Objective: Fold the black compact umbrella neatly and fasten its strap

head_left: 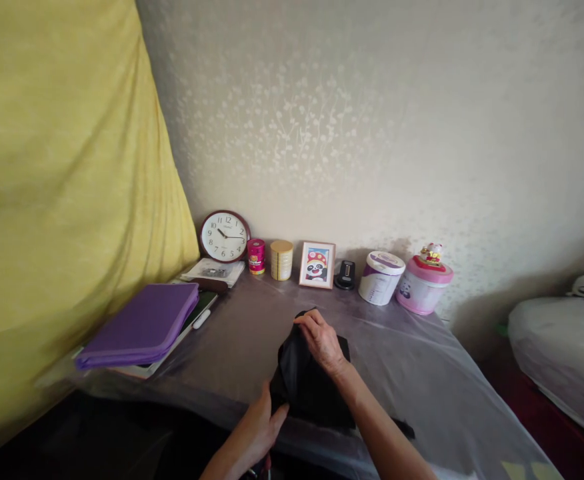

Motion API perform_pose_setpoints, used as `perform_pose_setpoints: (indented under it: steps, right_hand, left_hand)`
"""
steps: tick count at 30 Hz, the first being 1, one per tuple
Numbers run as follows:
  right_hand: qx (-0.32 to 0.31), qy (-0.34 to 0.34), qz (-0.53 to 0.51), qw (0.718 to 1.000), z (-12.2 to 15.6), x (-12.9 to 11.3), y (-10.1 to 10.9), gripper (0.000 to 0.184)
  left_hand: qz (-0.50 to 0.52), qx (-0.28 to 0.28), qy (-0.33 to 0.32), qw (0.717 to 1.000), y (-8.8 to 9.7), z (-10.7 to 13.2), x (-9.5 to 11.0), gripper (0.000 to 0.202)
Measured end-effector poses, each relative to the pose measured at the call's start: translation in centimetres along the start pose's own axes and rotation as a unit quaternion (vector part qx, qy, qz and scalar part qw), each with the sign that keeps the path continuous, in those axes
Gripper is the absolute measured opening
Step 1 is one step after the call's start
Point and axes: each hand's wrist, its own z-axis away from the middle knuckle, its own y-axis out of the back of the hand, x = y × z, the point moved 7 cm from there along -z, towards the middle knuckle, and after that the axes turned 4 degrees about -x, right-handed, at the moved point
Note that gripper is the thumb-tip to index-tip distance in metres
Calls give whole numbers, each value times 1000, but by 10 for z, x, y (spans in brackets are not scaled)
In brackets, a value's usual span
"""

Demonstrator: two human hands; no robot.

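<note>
A folded black garment [305, 387] lies on the plastic-covered table [412, 360], near its front edge. My right hand [322, 340] rests on the garment's far end, fingers curled over the fabric's top edge. My left hand [262, 427] grips the garment's near left corner, thumb on top.
Along the wall stand a round clock [224, 235], a small red tin [256, 256], a yellow tin [281, 259], a framed panda picture [317, 265], a white tub [381, 277] and a pink jar [423, 283]. A purple case [142, 325] lies at left, beside a yellow curtain [67, 193]. Bedding [562, 347] is at right.
</note>
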Motion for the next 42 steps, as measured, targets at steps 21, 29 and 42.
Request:
perform_pose_setpoints:
  steps: [21,29,42]
  right_hand:
    - [-103,33,191,976,-14,-11,-65,16]
    - [-78,38,155,984,-16,-12,-59,17]
    - [-78,128,6,989,30,-18,-40,23]
  left_hand:
    - [-224,95,-69,967,4,15,13,82]
    - [-401,-7,14,916,-9,7,18,76]
    - [-389,-5,77,918,-12,2,11,74]
